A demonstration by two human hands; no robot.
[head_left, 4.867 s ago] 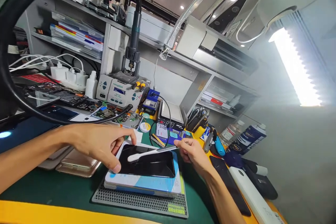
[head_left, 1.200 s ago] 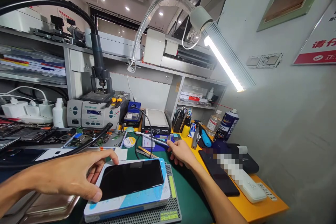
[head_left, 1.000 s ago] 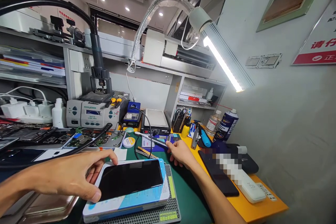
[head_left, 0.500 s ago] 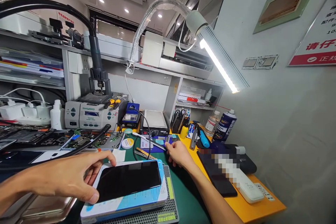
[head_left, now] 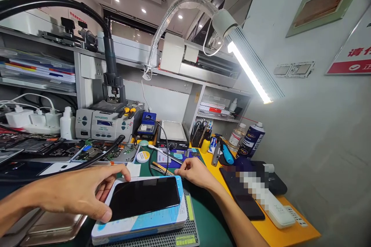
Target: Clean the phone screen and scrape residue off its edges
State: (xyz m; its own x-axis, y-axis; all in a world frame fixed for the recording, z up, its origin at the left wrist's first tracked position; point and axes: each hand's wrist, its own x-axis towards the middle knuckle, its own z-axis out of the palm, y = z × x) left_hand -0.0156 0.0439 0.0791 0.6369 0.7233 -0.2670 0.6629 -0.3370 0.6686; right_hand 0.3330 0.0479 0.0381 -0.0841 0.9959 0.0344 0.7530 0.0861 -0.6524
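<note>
A black-screened smartphone (head_left: 146,197) lies face up on a white and blue box (head_left: 145,222). My left hand (head_left: 75,193) grips the phone's left end, thumb at the near corner and index finger at the far one. Just beyond the phone's far right corner is my right hand (head_left: 194,171), its thumb and index finger pinched together. Whatever may be between those fingertips is too small to make out. Thin gold and grey tools (head_left: 160,168) lie to the left of that hand. Under the box is a grey textured pad (head_left: 191,224) on a green mat (head_left: 207,210).
A hot-air station (head_left: 101,125) and opened phone boards (head_left: 107,152) stand at the left. A lit lamp (head_left: 252,69) hangs overhead. To the right are a spray can (head_left: 251,139), a clear bottle (head_left: 237,137), a dark tablet-like slab (head_left: 242,195) and a white elongated device (head_left: 275,210).
My right hand has moved nearer and slightly left, toward the phone's far right corner. My left hand stays at the phone's left end. The view has shifted slightly.
</note>
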